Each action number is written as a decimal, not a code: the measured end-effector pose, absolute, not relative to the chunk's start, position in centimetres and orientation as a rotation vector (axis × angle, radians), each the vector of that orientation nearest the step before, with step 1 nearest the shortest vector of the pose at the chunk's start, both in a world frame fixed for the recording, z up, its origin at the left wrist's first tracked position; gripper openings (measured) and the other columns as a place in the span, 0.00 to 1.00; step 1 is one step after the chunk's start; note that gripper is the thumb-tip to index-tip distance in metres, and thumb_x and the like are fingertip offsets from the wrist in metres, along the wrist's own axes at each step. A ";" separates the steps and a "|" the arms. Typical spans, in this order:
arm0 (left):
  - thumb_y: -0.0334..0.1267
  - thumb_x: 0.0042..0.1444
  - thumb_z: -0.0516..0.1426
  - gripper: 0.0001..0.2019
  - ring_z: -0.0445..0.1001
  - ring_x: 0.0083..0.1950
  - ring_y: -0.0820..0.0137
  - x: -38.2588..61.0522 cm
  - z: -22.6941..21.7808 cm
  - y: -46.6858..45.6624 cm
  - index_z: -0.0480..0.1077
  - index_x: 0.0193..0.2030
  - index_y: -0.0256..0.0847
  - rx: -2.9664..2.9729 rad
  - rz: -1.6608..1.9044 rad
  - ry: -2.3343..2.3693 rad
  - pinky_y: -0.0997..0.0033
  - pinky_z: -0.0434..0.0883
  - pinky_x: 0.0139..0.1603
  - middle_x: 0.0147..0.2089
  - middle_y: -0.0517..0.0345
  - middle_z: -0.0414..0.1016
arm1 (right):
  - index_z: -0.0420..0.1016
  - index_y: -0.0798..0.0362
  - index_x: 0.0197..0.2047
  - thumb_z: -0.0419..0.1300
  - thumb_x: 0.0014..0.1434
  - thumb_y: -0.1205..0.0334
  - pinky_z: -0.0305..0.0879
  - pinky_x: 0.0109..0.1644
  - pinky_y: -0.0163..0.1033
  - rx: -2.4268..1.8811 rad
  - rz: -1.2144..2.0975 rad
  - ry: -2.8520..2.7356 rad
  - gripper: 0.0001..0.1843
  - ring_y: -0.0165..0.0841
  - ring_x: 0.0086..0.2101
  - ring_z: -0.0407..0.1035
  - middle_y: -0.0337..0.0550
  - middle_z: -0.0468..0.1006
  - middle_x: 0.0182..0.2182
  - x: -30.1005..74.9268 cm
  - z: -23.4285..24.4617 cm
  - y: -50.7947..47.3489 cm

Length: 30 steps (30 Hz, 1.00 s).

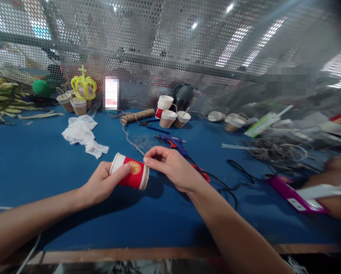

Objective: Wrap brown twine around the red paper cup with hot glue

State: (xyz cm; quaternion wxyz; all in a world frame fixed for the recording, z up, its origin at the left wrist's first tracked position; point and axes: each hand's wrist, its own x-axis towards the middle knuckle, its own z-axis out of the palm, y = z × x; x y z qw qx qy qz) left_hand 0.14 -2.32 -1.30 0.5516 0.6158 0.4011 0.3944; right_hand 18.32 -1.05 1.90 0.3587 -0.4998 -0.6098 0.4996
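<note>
My left hand (pixel 103 180) is closed around a red and white paper cup (pixel 133 177), which lies tilted on its side in the air with its open rim to the left. A gold round emblem shows on the red band, beside my thumb. Around the cup's base end runs a band of twine. With thumb and fingertips, my right hand (pixel 170 165) pinches the twine (pixel 134 146) close to that end. From there the strand runs back across the table to a wound twine bundle (pixel 137 116).
A blue hot glue gun (pixel 173 144) lies behind my right hand, its black cable trailing right past a purple power strip (pixel 291 194). White cloth (pixel 84 133) lies left. Twine-wrapped cups (pixel 167 118) and stacked paper cups (pixel 165 103) stand behind. Another person's hand (pixel 324 190) is at right.
</note>
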 end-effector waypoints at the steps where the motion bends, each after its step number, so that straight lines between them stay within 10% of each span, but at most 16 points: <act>1: 0.45 0.51 0.52 0.18 0.50 0.17 0.79 0.1 -1.3 -2.3 0.66 0.16 0.37 1.464 0.934 0.948 0.78 0.53 0.18 0.14 0.65 0.58 | 0.70 0.55 0.28 0.62 0.47 0.61 0.57 0.32 0.33 -1.275 1.329 -1.542 0.07 0.24 0.26 0.62 0.35 0.70 0.24 18.3 1.9 -1.1; 30: 0.48 0.42 0.62 0.16 0.66 0.19 0.79 0.7 -1.2 -2.2 0.71 0.21 0.34 0.818 0.936 0.776 0.81 0.62 0.21 0.18 0.62 0.71 | 0.71 0.57 0.25 0.63 0.45 0.62 0.56 0.28 0.32 -1.304 1.485 -1.370 0.08 0.22 0.21 0.61 0.35 0.70 0.20 18.0 0.3 -0.1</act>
